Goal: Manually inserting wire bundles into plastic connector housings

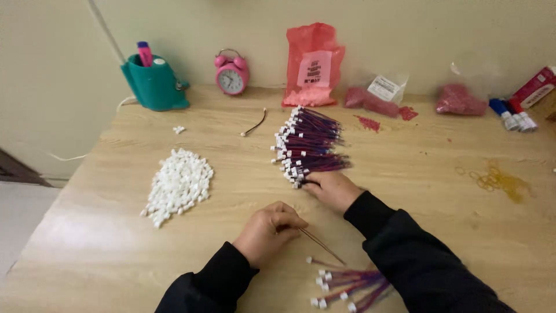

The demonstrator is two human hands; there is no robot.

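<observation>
Head view: a thin red-and-blue wire is pinched between the closed fingers of the left hand, its free end slanting toward a small pile of finished wires near the table's front edge. The right hand rests with fingers together on the near end of the large wire bundle; whether a wire is clamped there cannot be told. A neat pick would likely be helped by steadying the bundle while one wire is drawn out singly. White connector housings lie heaped to the left. A teal holder holds a pink marker. Red bags at the back appear filled with small red pieces.
</observation>
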